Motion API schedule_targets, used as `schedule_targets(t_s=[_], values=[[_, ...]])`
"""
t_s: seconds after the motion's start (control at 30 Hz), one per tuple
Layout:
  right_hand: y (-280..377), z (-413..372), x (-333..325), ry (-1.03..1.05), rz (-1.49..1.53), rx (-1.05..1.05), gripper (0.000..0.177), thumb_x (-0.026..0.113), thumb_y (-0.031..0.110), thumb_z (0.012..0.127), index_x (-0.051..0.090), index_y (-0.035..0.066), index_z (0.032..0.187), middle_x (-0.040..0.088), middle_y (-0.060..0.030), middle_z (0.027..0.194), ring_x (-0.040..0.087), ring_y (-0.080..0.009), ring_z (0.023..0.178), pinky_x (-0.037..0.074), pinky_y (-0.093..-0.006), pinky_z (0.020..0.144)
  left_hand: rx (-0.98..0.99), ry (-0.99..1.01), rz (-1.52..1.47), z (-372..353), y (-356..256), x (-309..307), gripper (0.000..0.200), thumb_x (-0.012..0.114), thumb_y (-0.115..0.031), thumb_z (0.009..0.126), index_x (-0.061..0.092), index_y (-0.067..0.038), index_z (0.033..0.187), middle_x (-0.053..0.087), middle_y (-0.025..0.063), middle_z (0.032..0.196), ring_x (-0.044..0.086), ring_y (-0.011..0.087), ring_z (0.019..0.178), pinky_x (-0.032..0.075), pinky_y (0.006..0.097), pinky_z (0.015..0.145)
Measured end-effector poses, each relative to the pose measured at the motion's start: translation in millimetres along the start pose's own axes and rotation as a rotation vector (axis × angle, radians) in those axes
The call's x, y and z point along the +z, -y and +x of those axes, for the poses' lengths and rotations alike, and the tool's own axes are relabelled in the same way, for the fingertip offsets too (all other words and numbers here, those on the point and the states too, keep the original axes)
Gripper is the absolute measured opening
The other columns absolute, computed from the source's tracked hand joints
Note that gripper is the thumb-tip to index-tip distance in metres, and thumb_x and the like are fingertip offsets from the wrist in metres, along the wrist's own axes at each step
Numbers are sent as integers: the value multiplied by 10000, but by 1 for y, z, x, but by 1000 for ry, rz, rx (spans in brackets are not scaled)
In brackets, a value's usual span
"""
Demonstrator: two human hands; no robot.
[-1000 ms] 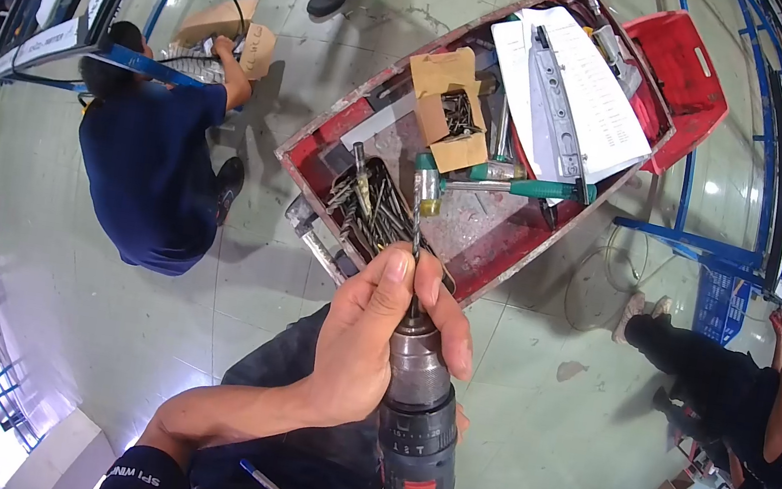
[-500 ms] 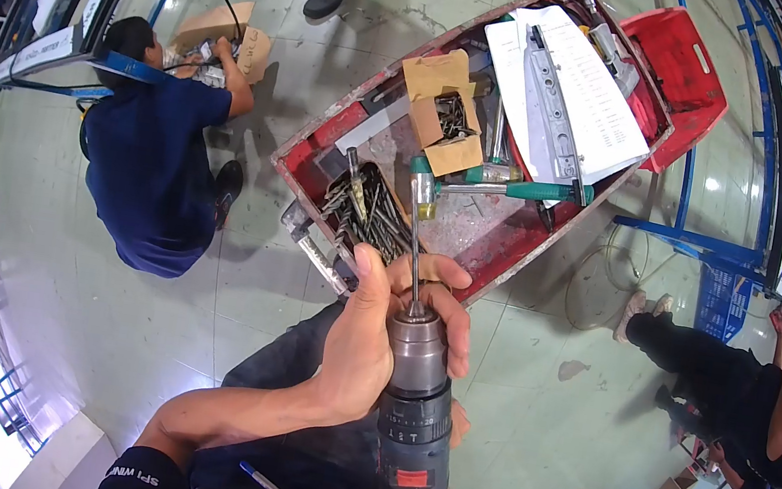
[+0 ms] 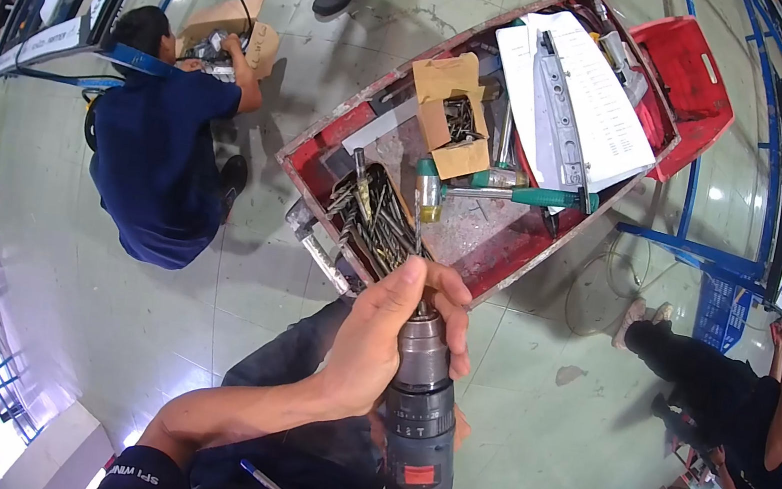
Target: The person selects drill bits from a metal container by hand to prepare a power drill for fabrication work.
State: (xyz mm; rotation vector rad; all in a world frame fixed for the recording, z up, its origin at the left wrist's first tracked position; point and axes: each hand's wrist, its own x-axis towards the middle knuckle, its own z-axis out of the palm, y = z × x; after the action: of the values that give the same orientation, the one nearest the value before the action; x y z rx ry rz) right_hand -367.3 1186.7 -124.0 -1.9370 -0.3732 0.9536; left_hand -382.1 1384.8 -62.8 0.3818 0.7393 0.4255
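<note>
A cordless drill [image 3: 420,441] points away from me, its bit end toward the red box. My left hand [image 3: 387,340] is closed round the drill bit [image 3: 417,233] just in front of the chuck [image 3: 423,346], thumb and fingers pinching it. Behind the drill body my right hand [image 3: 462,427] wraps the handle; most of it is hidden, with only finger edges and the wrist showing. Just beyond the bit, several loose drill bits [image 3: 374,222] fill a holder at the box's near-left corner.
The red box [image 3: 507,277] holds a carton of screws [image 3: 464,161], a green-handled hammer [image 3: 520,195], paper sheets [image 3: 607,115] and a metal strip [image 3: 559,98]. A person [image 3: 161,160] crouches left at a cardboard box [image 3: 259,48]. Another person [image 3: 742,398] is at right, near a blue frame [image 3: 694,249].
My left thumb has come down from an upright pose onto the drill bit, and the fingers have closed in. The drill has shifted slightly right.
</note>
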Motion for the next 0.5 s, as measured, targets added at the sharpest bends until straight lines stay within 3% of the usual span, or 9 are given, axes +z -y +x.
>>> schedule_targets(t_s=[0.1,0.2,0.33,0.37,0.47,0.5], values=[[2,-16,-4,20,-67,127,205,750,143,825,623,21,719,629,-25,634,581,-167,475,446,-263,421,-24,-40,-59,-4,16,-7,441,358,-441,1099,501,-54,944,575,92,738,621,232,640,520,333,620],[-19,-39,-2,6,-186,-52,232,754,202,831,631,22,749,621,-39,627,574,-176,467,440,-276,414,-19,-111,33,-18,33,-19,438,344,-429,1104,485,-55,926,568,96,732,611,227,625,518,335,614],[-52,-69,-3,102,-350,-25,338,792,311,811,637,12,832,601,-68,608,573,-212,465,473,-305,439,-63,-277,4,-41,54,-39,425,356,-422,1102,467,-65,901,536,90,725,600,224,602,525,348,603],[-58,-82,4,123,-243,307,354,802,321,801,640,10,853,606,-70,615,581,-219,474,486,-310,452,-85,-310,-25,-46,58,-45,423,371,-429,1097,464,-69,896,525,87,728,599,224,602,530,357,598],[-113,-129,20,108,-164,219,327,800,230,832,646,-1,1005,663,-100,725,650,-209,592,545,-312,551,-96,-360,11,-57,64,-56,422,385,-438,1092,467,-73,898,524,83,729,590,219,594,529,360,586],[-76,-109,21,-23,-51,55,324,794,204,843,647,-7,1039,673,-107,754,658,-204,616,549,-307,571,-102,-368,3,-61,62,-59,411,385,-430,1092,475,-72,911,528,79,752,587,211,613,525,353,602]])
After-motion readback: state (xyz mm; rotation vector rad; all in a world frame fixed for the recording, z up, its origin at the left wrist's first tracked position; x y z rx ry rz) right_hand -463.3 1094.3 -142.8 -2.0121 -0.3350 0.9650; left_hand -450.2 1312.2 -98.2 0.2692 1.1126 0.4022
